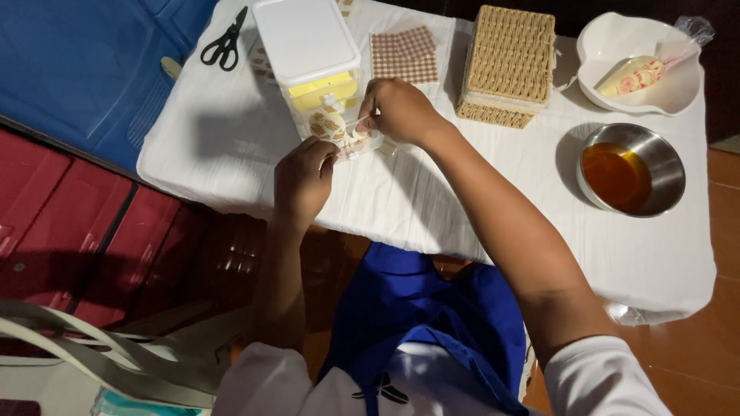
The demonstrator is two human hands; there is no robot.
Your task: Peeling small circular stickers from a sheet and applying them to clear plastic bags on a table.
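Both hands meet over a small patterned packet at the near edge of a white-clothed table. The left hand is curled, its fingers closed on the lower end of the packet, while the right hand pinches the packet's right side with thumb and fingertips — both grips look tight. The packet is cream with orange-brown motifs and sits just in front of a clear box with a white lid; yellow contents show through the box's wall. Whether the packet touches the box cannot be told.

Behind the box, near the table's far left corner, lie black scissors. To the right of the box is a brown checked cloth, and beside that a woven basket, turned so its flat weave faces up. Further right stands a white bowl holding a filled piping bag, its twisted clear end poking over the rim. In front of the bowl, a steel bowl holds amber liquid.

The person wears a blue apron over white sleeves. A blue mat and red panels lie left of the table — pale straps cross the lower left corner.
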